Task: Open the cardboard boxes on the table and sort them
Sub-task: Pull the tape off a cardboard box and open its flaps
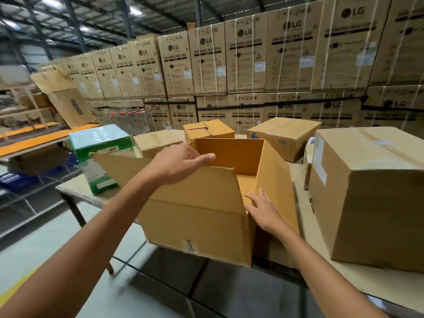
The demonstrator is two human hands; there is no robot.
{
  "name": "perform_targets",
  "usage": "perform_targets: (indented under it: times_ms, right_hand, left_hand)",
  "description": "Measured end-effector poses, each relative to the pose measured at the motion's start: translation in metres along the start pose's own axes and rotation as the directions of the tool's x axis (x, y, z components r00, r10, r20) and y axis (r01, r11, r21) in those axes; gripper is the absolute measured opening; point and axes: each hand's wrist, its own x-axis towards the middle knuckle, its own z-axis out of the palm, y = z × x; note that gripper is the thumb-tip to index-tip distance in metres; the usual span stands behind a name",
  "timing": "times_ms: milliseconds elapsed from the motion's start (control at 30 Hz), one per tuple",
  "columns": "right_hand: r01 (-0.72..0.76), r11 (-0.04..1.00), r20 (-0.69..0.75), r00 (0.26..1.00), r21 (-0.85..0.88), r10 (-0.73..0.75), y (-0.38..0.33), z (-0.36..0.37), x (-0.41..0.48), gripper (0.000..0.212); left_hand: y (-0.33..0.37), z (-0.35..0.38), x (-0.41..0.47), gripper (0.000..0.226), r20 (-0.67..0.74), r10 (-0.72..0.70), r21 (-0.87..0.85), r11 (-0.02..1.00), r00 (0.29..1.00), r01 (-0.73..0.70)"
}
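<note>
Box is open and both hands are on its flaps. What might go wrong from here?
1. The open box seems to overhang the table edge. The left hand only grips a flap and the right hand rests flat, so it may tip off.
2. The large taped box stands close beside it; the side flap could catch on it.

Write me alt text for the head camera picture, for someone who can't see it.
A person's left hand grips the raised front flap of an open cardboard box at a table's edge while the right hand rests flat on its right flap. Closed boxes sit around it, stacked washing machine cartons behind.
</note>
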Motion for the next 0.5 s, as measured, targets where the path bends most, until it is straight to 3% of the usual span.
perform_targets:
  times_ms: [167,367,500]
  right_hand:
    - [-0.008,0.999,-0.033,0.999,-0.048,0.006,-0.001,0.008,0.01,0.046]
    - [0.001,0.999,-0.054,0.999,-0.039,-0.003,-0.004,0.006,0.008,0.041]
    - [-0.007,0.999,-0.069,0.998,-0.034,0.005,-0.005,0.009,0.003,0.043]
  left_hand:
    - [-0.003,0.016,-0.063,0.075,0.109,-0.12,0.016,0.993,0.987,0.119]
    - [-0.025,0.074,-0.113,0.06,0.027,-0.097,0.129,0.987,0.995,0.092]
    - [-0.048,0.121,-0.131,0.054,0.134,-0.078,0.082,0.994,0.988,0.067]
